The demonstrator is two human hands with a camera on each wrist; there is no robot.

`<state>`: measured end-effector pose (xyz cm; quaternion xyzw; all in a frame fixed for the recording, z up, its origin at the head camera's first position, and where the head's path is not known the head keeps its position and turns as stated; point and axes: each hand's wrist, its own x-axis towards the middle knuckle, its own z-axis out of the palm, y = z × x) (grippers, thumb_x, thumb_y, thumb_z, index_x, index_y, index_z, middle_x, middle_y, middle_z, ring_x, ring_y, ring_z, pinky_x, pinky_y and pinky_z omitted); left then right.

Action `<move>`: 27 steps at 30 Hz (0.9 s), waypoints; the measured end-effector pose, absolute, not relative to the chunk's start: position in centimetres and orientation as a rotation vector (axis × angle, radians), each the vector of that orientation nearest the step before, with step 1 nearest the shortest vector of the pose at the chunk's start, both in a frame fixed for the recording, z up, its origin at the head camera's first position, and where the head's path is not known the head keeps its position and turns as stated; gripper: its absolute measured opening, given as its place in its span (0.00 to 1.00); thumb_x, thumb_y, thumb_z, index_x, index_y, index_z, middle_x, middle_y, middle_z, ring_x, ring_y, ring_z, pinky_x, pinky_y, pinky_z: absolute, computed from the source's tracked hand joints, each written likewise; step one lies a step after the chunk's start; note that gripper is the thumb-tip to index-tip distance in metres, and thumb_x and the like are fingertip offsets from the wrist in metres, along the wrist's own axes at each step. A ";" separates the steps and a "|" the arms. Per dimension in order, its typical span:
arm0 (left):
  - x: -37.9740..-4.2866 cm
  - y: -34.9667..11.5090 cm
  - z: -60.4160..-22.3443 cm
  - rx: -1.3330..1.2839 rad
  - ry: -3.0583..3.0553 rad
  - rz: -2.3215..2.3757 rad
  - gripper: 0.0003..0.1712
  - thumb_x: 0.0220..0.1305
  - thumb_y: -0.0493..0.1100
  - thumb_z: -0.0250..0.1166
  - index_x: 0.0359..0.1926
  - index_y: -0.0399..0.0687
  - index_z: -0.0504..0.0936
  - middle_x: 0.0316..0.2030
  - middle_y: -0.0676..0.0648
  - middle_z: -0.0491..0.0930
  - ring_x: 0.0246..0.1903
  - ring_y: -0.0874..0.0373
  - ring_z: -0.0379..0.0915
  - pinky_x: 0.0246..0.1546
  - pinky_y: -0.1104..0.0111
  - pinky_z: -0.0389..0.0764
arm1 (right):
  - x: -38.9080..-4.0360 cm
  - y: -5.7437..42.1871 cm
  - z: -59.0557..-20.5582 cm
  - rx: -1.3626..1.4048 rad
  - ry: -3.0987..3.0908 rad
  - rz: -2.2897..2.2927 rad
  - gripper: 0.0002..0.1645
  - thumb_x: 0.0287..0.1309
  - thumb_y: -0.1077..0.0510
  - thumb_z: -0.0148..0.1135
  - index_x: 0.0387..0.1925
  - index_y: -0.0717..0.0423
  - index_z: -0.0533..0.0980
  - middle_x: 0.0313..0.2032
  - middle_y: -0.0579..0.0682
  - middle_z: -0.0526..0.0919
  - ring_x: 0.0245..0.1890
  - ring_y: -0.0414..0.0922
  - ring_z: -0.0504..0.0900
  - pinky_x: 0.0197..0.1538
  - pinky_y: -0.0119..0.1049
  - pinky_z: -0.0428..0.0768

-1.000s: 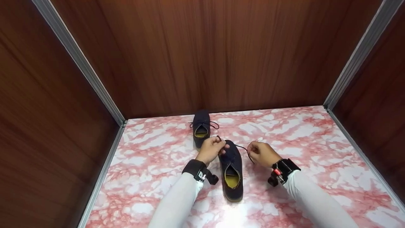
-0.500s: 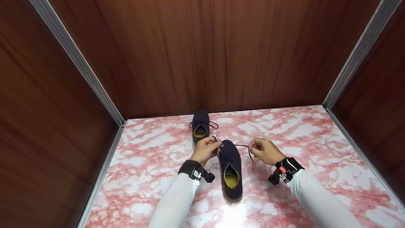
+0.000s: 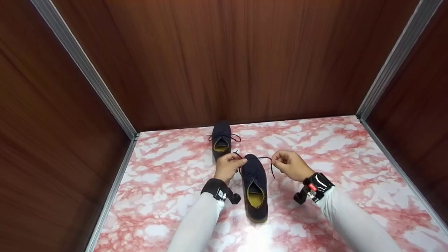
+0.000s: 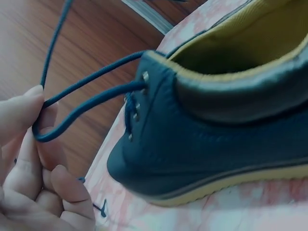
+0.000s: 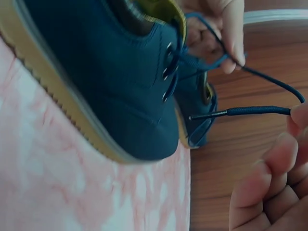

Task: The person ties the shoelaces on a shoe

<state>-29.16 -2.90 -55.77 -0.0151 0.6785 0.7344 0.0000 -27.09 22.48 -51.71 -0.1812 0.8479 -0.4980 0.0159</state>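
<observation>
Navy lace-up shoe [image 4: 216,139] with ridged tan sole [image 4: 231,188], yellow lining [image 4: 269,33], small metal eyelets [image 4: 145,76], thin round shoelace [image 4: 102,96] pinched by left hand [image 3: 227,168] and right hand [image 3: 291,166]

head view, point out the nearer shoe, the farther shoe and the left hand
Nearer shoe [image 3: 254,174]: head view, on the laced upper.
Farther shoe [image 3: 221,132]: head view, on the upper near the laces.
Left hand [image 3: 225,170]: head view, between wrist and fingers.
</observation>
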 end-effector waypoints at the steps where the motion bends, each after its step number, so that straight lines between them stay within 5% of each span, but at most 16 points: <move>1: -29.1 -2.7 -55.8 -0.052 2.142 2.310 0.12 0.55 0.31 0.78 0.37 0.29 0.85 0.23 0.58 0.84 0.24 0.68 0.76 0.24 0.76 0.71 | -26.9 22.2 -51.3 -0.566 2.642 -1.550 0.06 0.69 0.67 0.61 0.39 0.69 0.80 0.22 0.43 0.72 0.19 0.31 0.67 0.25 0.24 0.64; 10: -28.8 -1.7 -55.7 -0.031 2.132 2.315 0.09 0.57 0.32 0.77 0.28 0.38 0.83 0.22 0.56 0.83 0.24 0.67 0.77 0.28 0.75 0.77 | -26.4 20.7 -50.6 -0.579 2.650 -1.657 0.04 0.68 0.68 0.64 0.38 0.67 0.82 0.20 0.40 0.69 0.19 0.30 0.64 0.26 0.24 0.61; 20: -28.9 -1.4 -55.6 -0.012 2.215 2.267 0.09 0.58 0.33 0.76 0.32 0.29 0.84 0.24 0.50 0.87 0.24 0.66 0.79 0.29 0.75 0.79 | -26.8 18.7 -51.8 -0.703 2.669 -1.667 0.02 0.65 0.62 0.70 0.38 0.57 0.84 0.19 0.42 0.69 0.18 0.32 0.66 0.26 0.25 0.63; 27: -28.8 -1.6 -55.6 -0.030 2.177 2.276 0.06 0.58 0.31 0.74 0.31 0.34 0.85 0.22 0.56 0.84 0.23 0.66 0.78 0.26 0.77 0.76 | -27.0 18.4 -52.5 -0.829 2.806 -1.467 0.02 0.66 0.58 0.70 0.37 0.51 0.84 0.18 0.37 0.68 0.18 0.30 0.65 0.25 0.26 0.63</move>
